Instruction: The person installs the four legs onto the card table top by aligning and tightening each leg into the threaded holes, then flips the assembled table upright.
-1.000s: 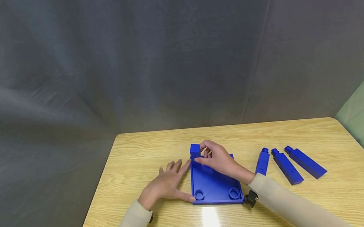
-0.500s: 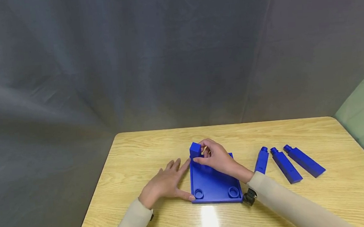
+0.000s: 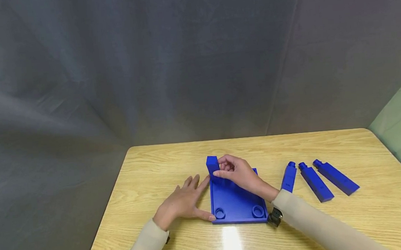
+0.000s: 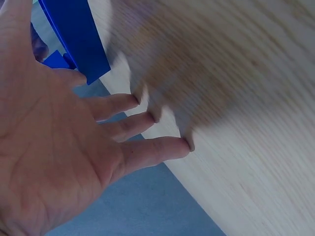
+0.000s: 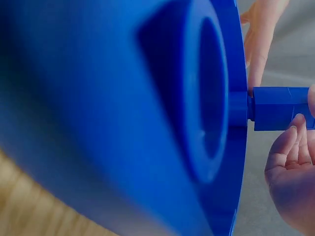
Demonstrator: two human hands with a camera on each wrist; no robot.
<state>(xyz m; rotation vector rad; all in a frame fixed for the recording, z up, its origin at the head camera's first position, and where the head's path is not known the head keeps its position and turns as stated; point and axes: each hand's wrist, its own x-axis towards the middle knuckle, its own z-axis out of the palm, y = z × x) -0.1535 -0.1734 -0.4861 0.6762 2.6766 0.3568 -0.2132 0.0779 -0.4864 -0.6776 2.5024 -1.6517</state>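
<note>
My right hand (image 3: 239, 173) pinches a blue square leg (image 3: 212, 165) between thumb and fingers at the far left corner of a blue tray-like board (image 3: 236, 200). The leg stands nearly upright, its top leaning slightly left. In the right wrist view, the leg's narrow neck (image 5: 251, 109) meets the corner's round socket; how deep it sits cannot be told. My left hand (image 3: 182, 203) lies spread at the board's left side, thumb and index finger touching its edge. In the left wrist view, the other fingers (image 4: 152, 152) extend over the wood.
Two ring sockets, a left one (image 3: 219, 213) and a right one (image 3: 258, 211), show at the board's near corners. Right of my right hand lie three loose blue legs (image 3: 316, 184) with round necks. A grey curtain (image 3: 195, 62) hangs behind the wooden table (image 3: 147, 164).
The leg has turned in my right fingers, and its top has shifted slightly left. My left hand and the board have stayed in place.
</note>
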